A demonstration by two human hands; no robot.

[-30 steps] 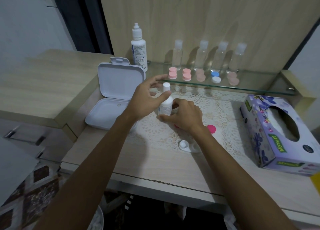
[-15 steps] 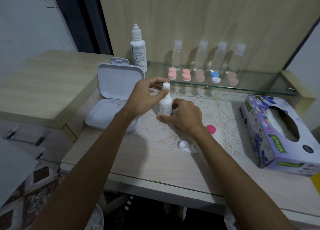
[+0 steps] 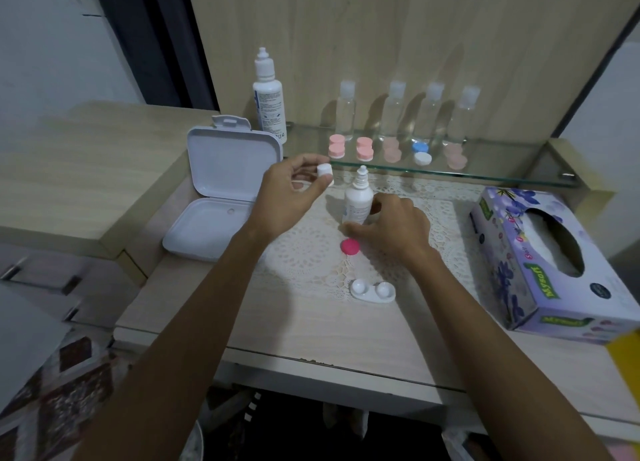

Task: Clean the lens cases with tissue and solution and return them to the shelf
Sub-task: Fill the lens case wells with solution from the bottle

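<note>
Opening the solution: left hand (image 3: 287, 197) pinches the cap (image 3: 325, 174), right hand (image 3: 391, 230) grips the small bottle (image 3: 358, 200); next, wetting the open case (image 3: 372, 290) nearby.

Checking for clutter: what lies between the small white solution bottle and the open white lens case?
Head view: a round pink cap on lace, between bottle and case.

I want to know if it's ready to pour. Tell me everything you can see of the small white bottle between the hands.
The small white bottle looks like opaque plastic, with a faint printed label too blurred to read. It stands upright on the lace mat, its narrow nozzle bare. The right hand grips its lower body. Its white cap is off, pinched by the left hand beside the nozzle.
</note>
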